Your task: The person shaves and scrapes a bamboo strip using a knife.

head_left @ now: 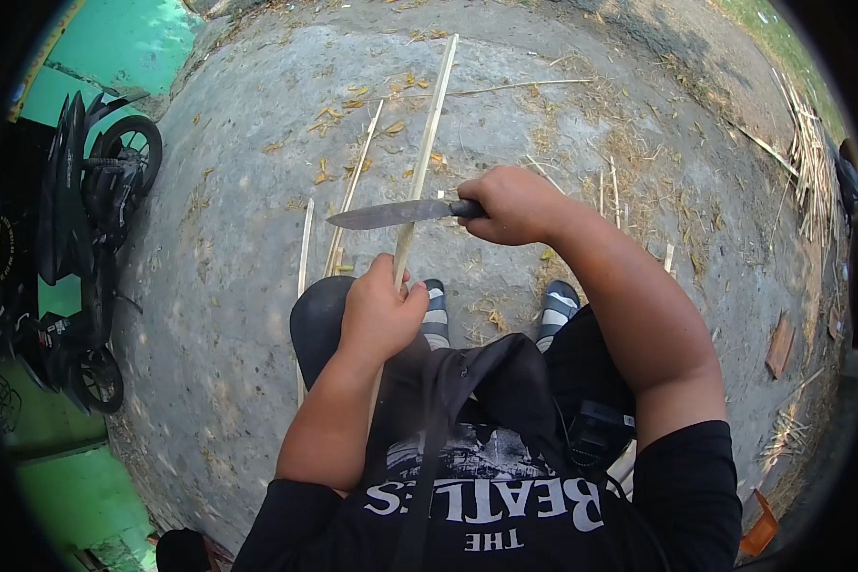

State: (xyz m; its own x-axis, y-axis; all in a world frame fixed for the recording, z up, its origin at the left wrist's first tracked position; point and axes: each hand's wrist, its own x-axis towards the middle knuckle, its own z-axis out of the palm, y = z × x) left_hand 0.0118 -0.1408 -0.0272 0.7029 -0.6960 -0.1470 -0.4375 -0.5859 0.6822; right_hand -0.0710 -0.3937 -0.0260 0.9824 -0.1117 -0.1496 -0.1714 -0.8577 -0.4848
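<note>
My left hand is closed around a long pale strip that looks like split bamboo, which points forward and away from me. In my right hand is the dark handle of a knife. Its broad blade lies across the strip a little beyond my left hand, pointing left. From this angle I cannot tell how deep the edge sits against the strip. Two more thin strips, one of them a pale strip, lie on the ground left of the held one.
A motorcycle stands at the left by a green wall. At the far right lies a pile of thin sticks. Dry leaves and shavings are scattered over the concrete ground. A brick-coloured piece and an orange object lie at the right.
</note>
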